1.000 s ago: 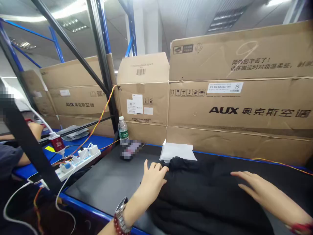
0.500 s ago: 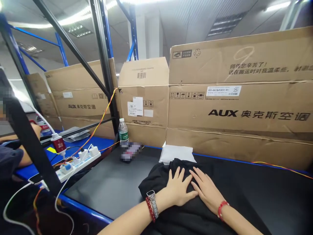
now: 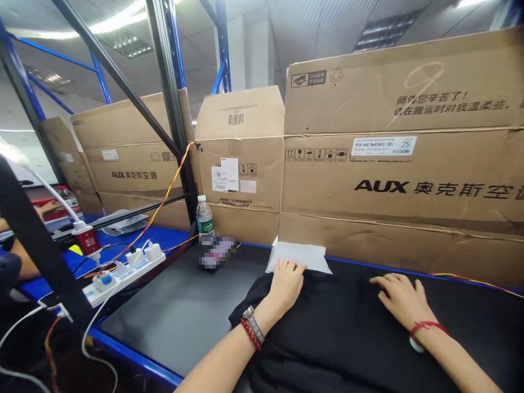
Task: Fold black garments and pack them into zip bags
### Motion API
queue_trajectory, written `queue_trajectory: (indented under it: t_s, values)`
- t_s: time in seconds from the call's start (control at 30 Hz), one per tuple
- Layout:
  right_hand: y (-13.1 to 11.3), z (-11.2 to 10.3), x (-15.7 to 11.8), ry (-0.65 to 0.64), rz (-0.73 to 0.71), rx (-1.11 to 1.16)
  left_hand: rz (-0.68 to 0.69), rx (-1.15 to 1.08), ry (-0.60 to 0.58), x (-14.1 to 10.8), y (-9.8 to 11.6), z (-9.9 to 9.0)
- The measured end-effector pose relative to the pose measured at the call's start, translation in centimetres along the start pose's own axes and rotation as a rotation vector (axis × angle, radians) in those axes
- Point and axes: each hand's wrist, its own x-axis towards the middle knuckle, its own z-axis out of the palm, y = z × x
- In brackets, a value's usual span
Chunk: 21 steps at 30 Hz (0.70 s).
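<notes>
Lying under half-bent fingers of the left hand [image 3: 287, 288], grip unclear, black cloth [image 3: 331, 335] extends toward the right hand [image 3: 403, 299], fingers parted, empty.

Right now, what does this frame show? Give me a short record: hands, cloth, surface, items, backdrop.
Left hand: at the far edge of the black cloth, fingertips by the white sheet; grip unclear
Right hand: fingers parted, to the right of the left one; contact unclear
Cloth: creased toward the near side; right edge hard to tell
Surface: dark tabletop
Items: upright bottle, back left; power strip with plugs, further left
Backdrop: cardboard printed AUX
</notes>
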Motion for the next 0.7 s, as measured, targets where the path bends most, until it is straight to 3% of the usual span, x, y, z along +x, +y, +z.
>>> queue_trajectory:
  t_s: [0.13,0.37,0.57,0.63,0.7]
  values:
    - [0.8,0.4,0.0,-0.016,-0.024,-0.003,0.083,-0.158,0.004,-0.1,0.0,-0.7]
    - [1.6,0.6,-0.2,-0.102,0.002,0.008,0.105,-0.587,-0.08,0.0,-1.2,-3.3]
    - [2.1,-1.4,-0.2,0.025,-0.023,0.004,0.174,-0.738,-0.328,-0.5,-1.8,-6.2]
    - [1.9,-2.5,-0.2,-0.035,-0.038,0.017,0.195,-0.724,-0.427,-0.7,-1.8,-6.7]
    - [1.7,-3.7,-0.5,-0.176,-0.013,0.018,0.203,-0.686,-0.574,-0.9,-1.6,-6.6]
